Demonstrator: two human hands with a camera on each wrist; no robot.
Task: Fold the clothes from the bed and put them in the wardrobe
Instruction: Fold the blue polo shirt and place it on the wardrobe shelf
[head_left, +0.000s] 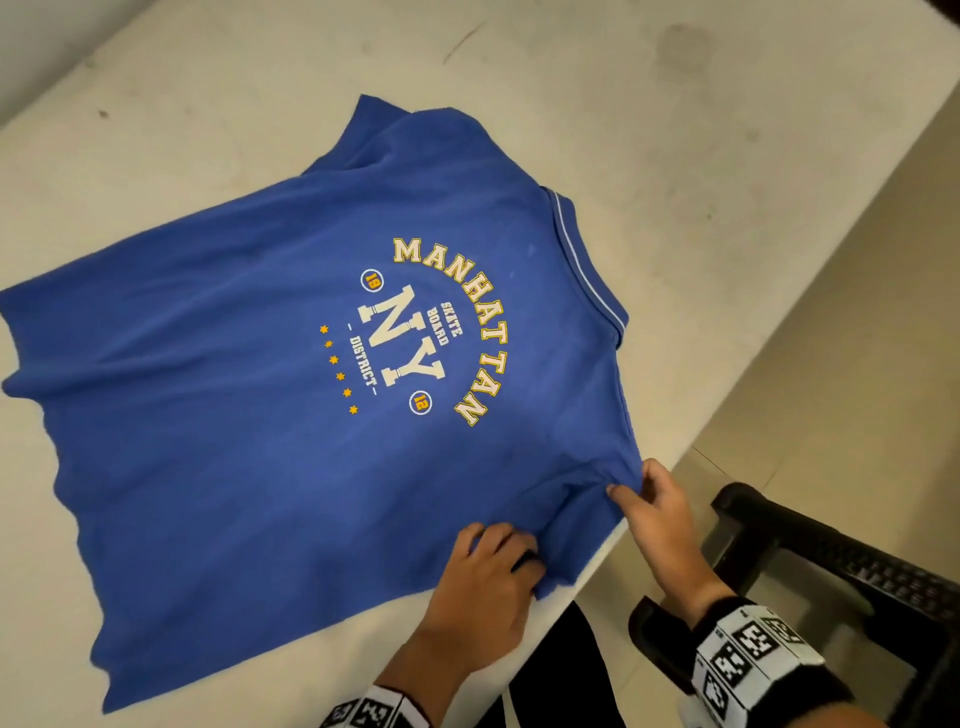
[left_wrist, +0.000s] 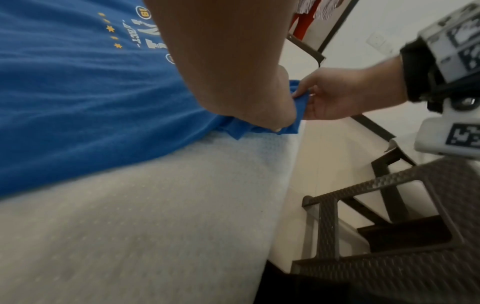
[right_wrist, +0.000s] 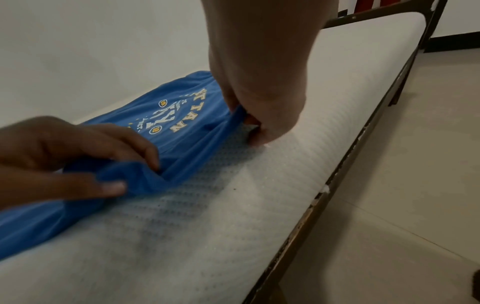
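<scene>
While the blue cotton polo shirt (head_left: 270, 395) lay spread face-down on the white quilted mattress (head_left: 649, 135), its back print reading "MANHATTAN NY SKATE BOARD DISTRICT" faced up and its white-piped collar (head_left: 587, 254) pointed toward the mattress edge. Both hands worked the near sleeve (head_left: 576, 519) at that edge. The left hand (head_left: 488, 587) had its grip closed on a bunched fold of the sleeve fabric, thumb and fingers pinching it against the mattress. The right hand (head_left: 660, 525) pinched the sleeve a little farther along, nearer the shoulder, lifting a small ridge of cloth there. Each wrist wore a black strap carrying a white block with black square markers (head_left: 748, 654). Just beside the bed stood a dark woven-pattern plastic stool (head_left: 852, 566) on the beige tiled floor (head_left: 872, 291). A dark metal bed frame (right_wrist: 345, 164) ran along the mattress side.
</scene>
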